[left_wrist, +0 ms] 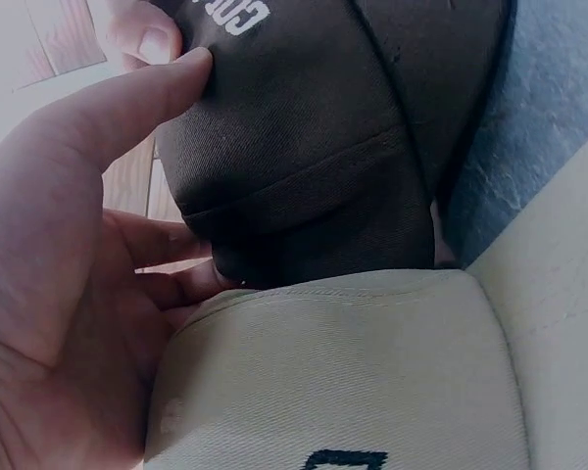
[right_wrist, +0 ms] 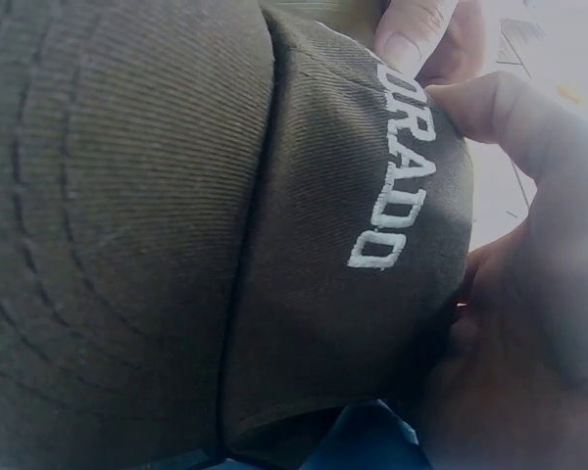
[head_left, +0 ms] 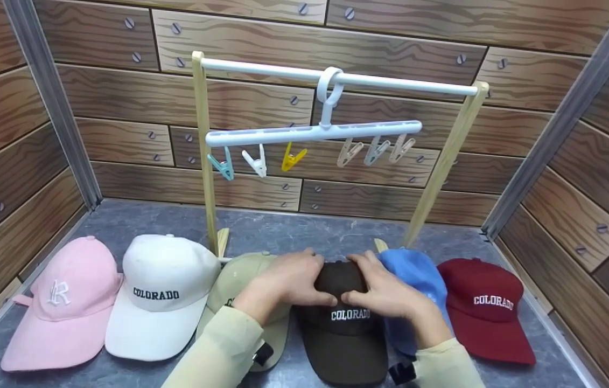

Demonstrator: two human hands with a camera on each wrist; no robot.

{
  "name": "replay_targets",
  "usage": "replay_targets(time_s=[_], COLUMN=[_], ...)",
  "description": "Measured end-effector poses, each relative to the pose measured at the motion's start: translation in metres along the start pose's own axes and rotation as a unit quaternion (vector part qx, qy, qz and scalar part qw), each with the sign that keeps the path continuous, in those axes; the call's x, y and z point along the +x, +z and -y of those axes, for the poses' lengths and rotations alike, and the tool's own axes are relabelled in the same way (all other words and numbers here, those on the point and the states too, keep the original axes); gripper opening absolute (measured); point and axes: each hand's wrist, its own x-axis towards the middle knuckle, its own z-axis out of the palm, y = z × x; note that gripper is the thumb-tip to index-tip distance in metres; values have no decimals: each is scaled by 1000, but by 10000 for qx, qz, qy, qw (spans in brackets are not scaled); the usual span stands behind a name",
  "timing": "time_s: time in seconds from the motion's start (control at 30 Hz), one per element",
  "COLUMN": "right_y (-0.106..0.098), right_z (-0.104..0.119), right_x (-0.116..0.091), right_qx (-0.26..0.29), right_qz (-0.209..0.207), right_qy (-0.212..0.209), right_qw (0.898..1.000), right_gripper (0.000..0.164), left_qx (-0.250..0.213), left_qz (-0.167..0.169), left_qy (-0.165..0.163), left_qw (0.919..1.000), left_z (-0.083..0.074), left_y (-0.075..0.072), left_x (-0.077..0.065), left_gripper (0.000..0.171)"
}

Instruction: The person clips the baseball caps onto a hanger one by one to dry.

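A dark brown baseball cap (head_left: 344,345) with white COLORADO lettering lies brim toward me, between a beige cap (head_left: 245,269) and a blue cap (head_left: 409,269). My left hand (head_left: 291,277) grips its crown from the left, thumb on the front panel and fingers behind. From the right, my right hand (head_left: 387,285) holds the crown the same way. The thumbs nearly meet above the lettering. In the left wrist view the left fingers reach between the brown cap (left_wrist: 294,147) and the beige one (left_wrist: 353,362). The right wrist view shows the right thumb on the brown cap's front (right_wrist: 323,225).
A white hanger (head_left: 315,132) with several coloured clips hangs from a rack's white bar (head_left: 401,82) on wooden posts behind the caps. To the left lie a pink cap (head_left: 62,328) and a white cap (head_left: 156,328). A dark red cap (head_left: 484,323) lies right. Wood-patterned walls enclose the grey surface.
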Motion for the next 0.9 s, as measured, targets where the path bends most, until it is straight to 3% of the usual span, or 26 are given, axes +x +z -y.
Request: replay_targets(time_s=[0.57,0.9], right_y=[-17,-24], right_z=[4,5], right_x=[-9,-14], right_qx=[156,421], right_qz=[35,13], right_qy=[-213,-295], right_qw=[9996,9987], right_gripper=[84,74], left_qx=[-1080,-1288], left_qz=[-280,-545], left_qy=[133,307], left_qw=[9937,9897], left_z=[-5,-9], left_y=[-10,-15], left_x=[-5,-14], left_gripper=[81,81])
